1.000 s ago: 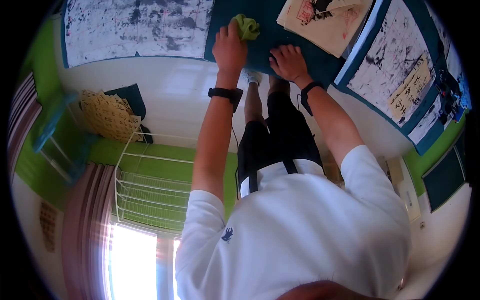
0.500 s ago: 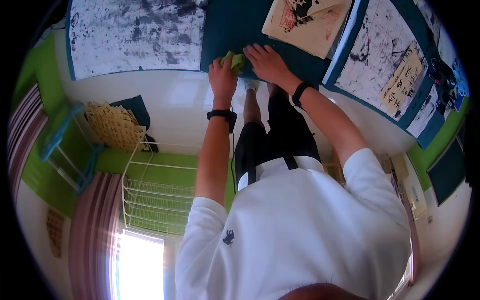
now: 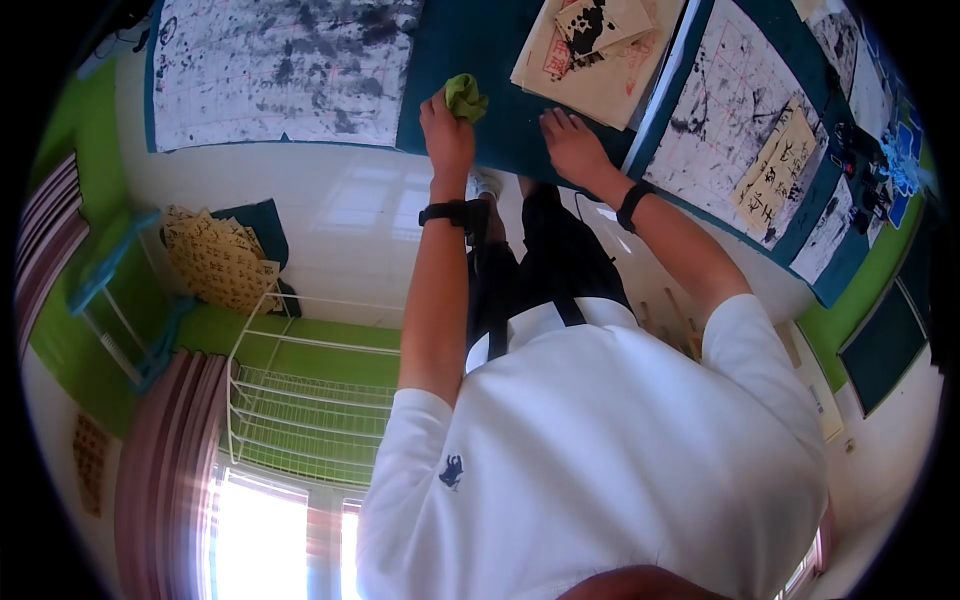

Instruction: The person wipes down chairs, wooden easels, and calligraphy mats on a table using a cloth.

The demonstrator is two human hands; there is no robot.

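My left hand (image 3: pixel 447 138) is closed on a crumpled green cloth (image 3: pixel 466 99), which bunches out past the fingers over the dark teal table cover (image 3: pixel 490 50). To the right, my right hand (image 3: pixel 580 147) lies near the cover's front edge, fingers stretched out and holding nothing. Just beyond it is a stack of tan paper (image 3: pixel 590 85) with red print and black ink blots. An ink-stained white sheet (image 3: pixel 280 75) lies left of my left hand. Another stained sheet (image 3: pixel 735 110) lies on the right, with a strip of written tan paper (image 3: pixel 775 170) on top.
Black and blue items (image 3: pixel 870 165) crowd the far right of the table. Below on the left are tan written sheets (image 3: pixel 215 258), a white wire rack (image 3: pixel 310 400) and a light-blue stand (image 3: pixel 105 275). My legs are close under the table edge.
My right hand has moved right, away from the cloth and toward the tan paper stack. My left hand still grips the cloth, now bunched higher above the fingers. The camera view has shifted slightly.
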